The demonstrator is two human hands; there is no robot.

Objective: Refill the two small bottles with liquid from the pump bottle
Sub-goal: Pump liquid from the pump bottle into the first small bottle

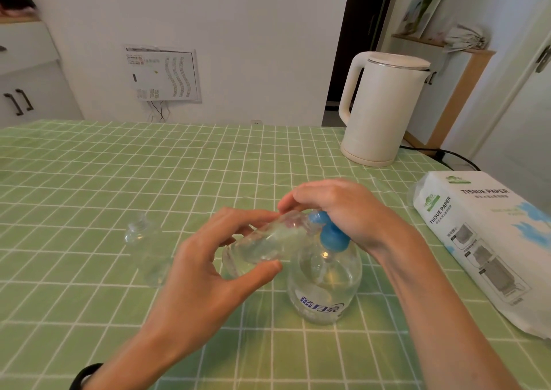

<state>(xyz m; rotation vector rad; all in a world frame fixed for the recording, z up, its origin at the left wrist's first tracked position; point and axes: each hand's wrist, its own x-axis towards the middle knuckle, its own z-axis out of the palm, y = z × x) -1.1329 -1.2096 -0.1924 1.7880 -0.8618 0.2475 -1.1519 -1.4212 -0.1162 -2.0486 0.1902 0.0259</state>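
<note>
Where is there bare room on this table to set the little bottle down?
Bare cloth lies left of the standing small bottle and behind it up to the kettle. It is crowded around the pump bottle and the tissue pack.

Room setting: a table under a green cloth (89,180) with white grid lines stands before a plain white wall (238,25), which carries a framed panel (162,74) of printed sheets with thin wires hanging below it. A white cabinet (26,70) with dark handles is at left; a dark doorway (357,46) and a wood-edged shelf (465,61) are at right. A white kettle (384,109) and a tissue paper pack (489,240) rest on the cloth at right; the light is soft and even
</note>
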